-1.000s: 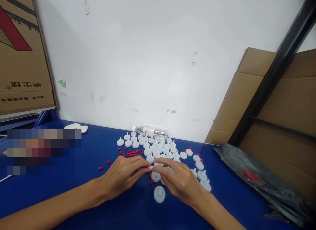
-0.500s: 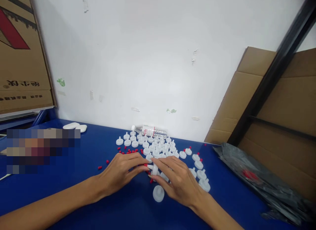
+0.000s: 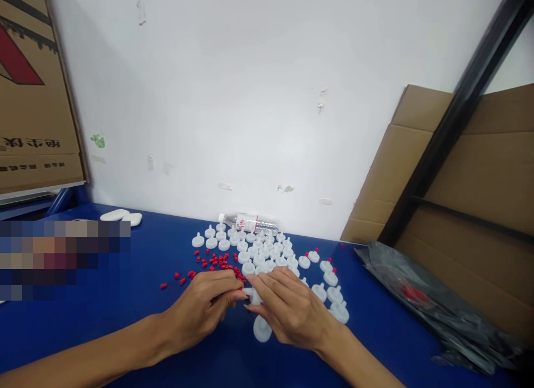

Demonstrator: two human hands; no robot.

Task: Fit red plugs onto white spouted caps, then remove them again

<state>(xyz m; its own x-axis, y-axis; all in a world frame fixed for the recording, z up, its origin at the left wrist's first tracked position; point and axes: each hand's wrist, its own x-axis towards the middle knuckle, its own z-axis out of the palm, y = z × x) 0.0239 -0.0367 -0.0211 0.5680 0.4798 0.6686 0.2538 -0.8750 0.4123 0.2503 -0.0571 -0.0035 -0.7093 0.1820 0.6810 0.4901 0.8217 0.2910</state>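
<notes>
My right hand [image 3: 291, 306] pinches a white spouted cap [image 3: 255, 297] between thumb and fingers, its spout pointing left. At that spout my left hand [image 3: 205, 300] has thumb and fingertips closed on a small red tip cap [image 3: 240, 289], mostly covered by the fingers. The two hands meet just above the table. Loose red tip caps [image 3: 219, 260] lie scattered behind my left hand. Several white spouted caps [image 3: 244, 257] stand in a cluster beyond both hands, and one white cap [image 3: 262, 328] lies in front, below my right hand.
Behind the cluster a clear plastic bottle [image 3: 250, 223] lies along the wall. White caps with red tips [image 3: 326, 265] stand to the right on the blue table [image 3: 137, 265]. A grey plastic bag [image 3: 421, 299] lies at the right edge; two white oval objects [image 3: 120, 216] are at the back left.
My left fingers have curled in tighter around the red tip at the spout, hiding more of it. More loose red tip caps show behind the hand. The view has shifted slightly.
</notes>
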